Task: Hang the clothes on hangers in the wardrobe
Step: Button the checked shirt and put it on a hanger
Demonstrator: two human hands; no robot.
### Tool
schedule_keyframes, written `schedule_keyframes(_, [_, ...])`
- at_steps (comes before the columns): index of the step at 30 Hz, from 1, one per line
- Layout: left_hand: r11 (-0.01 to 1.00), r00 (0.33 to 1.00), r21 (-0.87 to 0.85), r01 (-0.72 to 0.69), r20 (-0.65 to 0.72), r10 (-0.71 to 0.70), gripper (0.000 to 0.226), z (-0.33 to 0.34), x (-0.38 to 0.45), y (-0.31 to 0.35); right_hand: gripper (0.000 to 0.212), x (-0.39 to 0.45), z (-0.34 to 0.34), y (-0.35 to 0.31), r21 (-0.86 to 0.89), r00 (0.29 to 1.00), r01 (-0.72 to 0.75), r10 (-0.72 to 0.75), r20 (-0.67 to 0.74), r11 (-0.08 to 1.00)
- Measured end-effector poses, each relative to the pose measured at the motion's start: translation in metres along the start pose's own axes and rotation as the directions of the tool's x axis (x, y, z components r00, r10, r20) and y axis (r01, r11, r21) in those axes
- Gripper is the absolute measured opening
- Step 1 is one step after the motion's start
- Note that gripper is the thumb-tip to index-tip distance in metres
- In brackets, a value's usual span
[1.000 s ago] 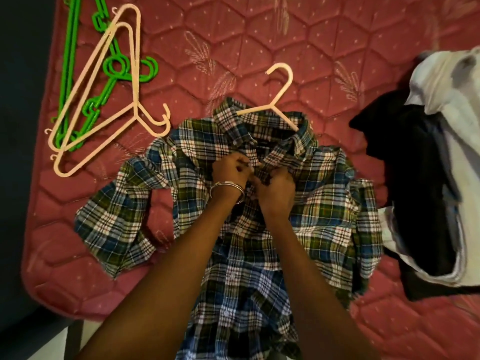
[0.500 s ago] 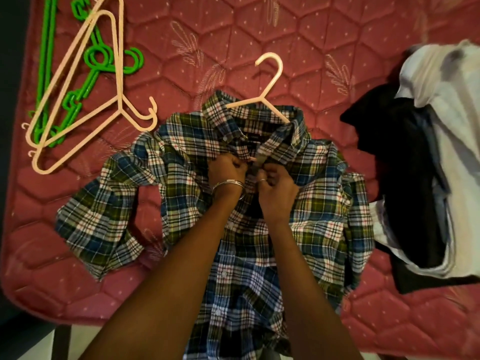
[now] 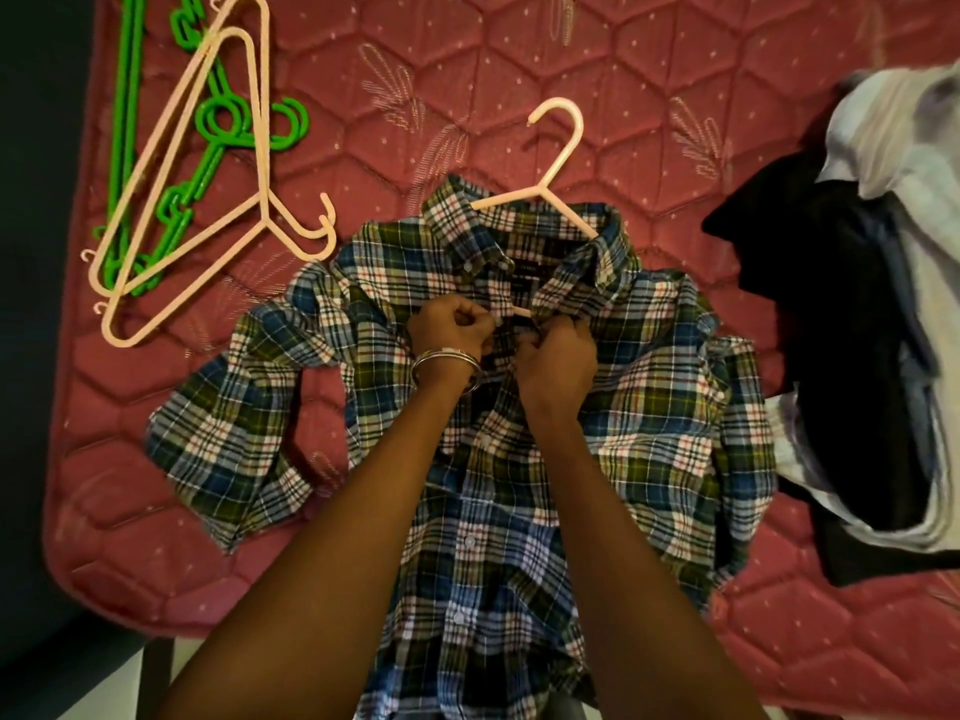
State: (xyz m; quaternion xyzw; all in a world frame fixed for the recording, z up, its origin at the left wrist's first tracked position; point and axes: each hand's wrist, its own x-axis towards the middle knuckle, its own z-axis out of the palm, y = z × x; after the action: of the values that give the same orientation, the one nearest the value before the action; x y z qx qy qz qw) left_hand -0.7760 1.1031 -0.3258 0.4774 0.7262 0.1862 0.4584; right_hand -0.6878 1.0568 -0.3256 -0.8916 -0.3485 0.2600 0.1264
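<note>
At bed centre, left hand (image 3: 451,330) and right hand (image 3: 557,350) still pinch plaid shirt (image 3: 649,407) placket | I see unchanged grip, buttoning | hanger (image 3: 558,148) at 12 o'clock

Home bedroom, by the look of it. Red quilted mattress (image 3: 675,70) with hexagon stitching and small leaf embroidery, rounded corner at lower left, dark floor past its edge. Plaid shirt (image 3: 519,459) spread flat on the mattress with a pink hanger (image 3: 558,158) in the collar. Loose pink hangers (image 3: 208,200) and green hangers (image 3: 130,122) piled at upper left. Heap of dark and white clothes (image 3: 857,330) on the right. Laundry-sorting setup, domestic, not a shop or lab.
</note>
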Motion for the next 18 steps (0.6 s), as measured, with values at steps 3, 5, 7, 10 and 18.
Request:
schedule_keyframes(3, [0.996,0.998,0.065,-0.061,0.028,0.059,0.011,0.008,-0.001,-0.002,0.023,-0.002,-0.005,0.007,0.283,0.994,-0.073,0.093,-0.058,0.956])
schedule_keyframes(5, [0.99,0.998,0.125,-0.063,0.003,0.063,0.012,0.012,-0.002,-0.001,0.018,-0.004,-0.007,0.011,0.472,0.986,-0.146,0.164,0.003,0.869])
schedule_keyframes(7, [0.979,0.998,0.201,-0.04,-0.037,0.049,0.015,0.015,-0.002,0.003,0.007,-0.004,-0.007,0.015,0.596,0.983,-0.183,0.16,0.091,0.782])
schedule_keyframes(10, [0.963,0.998,0.271,0.01,-0.059,0.006,0.018,0.019,0.0,0.01,0.012,-0.002,-0.008,0.021,0.674,0.98,-0.196,0.114,0.164,0.712])
schedule_keyframes(18, [0.986,0.993,0.139,-0.092,0.089,0.08,0.018,0.01,-0.003,0.006,0.016,0.002,-0.014,0.014,0.457,0.999,0.025,-0.044,0.031,0.889])
